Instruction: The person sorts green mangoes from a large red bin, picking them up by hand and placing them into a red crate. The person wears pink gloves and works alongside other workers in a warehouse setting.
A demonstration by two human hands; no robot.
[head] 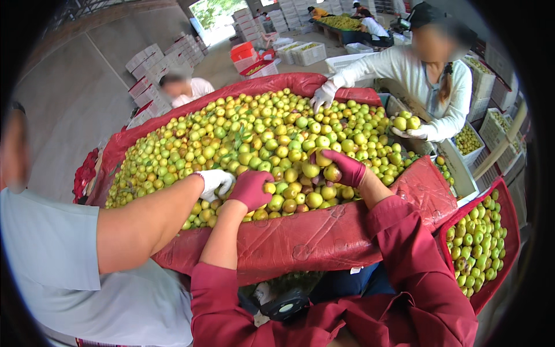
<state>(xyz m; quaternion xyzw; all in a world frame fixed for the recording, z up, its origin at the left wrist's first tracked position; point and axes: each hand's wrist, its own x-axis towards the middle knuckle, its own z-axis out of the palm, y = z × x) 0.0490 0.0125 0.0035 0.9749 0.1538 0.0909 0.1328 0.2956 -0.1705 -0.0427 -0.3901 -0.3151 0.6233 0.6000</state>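
Round yellow-green fruits [208, 152], some blushed red-brown and perhaps jujubes or plums, cover a large sorting table lined with red padded sheeting [299, 236]. My right hand [347, 168], in a dark red glove, grips several fruits [332, 172] just above the heap. Its fingertips show beneath and behind them. On the near side of the heap, my left hand [250, 190] is curled in a matching glove, with one fruit [269, 188] at its fingers. The glove hides most of its grip. A co-worker's white-gloved hand [215, 183] reaches into the fruits close to my left hand.
Across the table, a co-worker rests one gloved hand [324, 95] on the heap and holds fruits in the other [409, 130]. A red-lined bin of fruits [477, 243] stands at my right. White crates [468, 143] sit beyond it.
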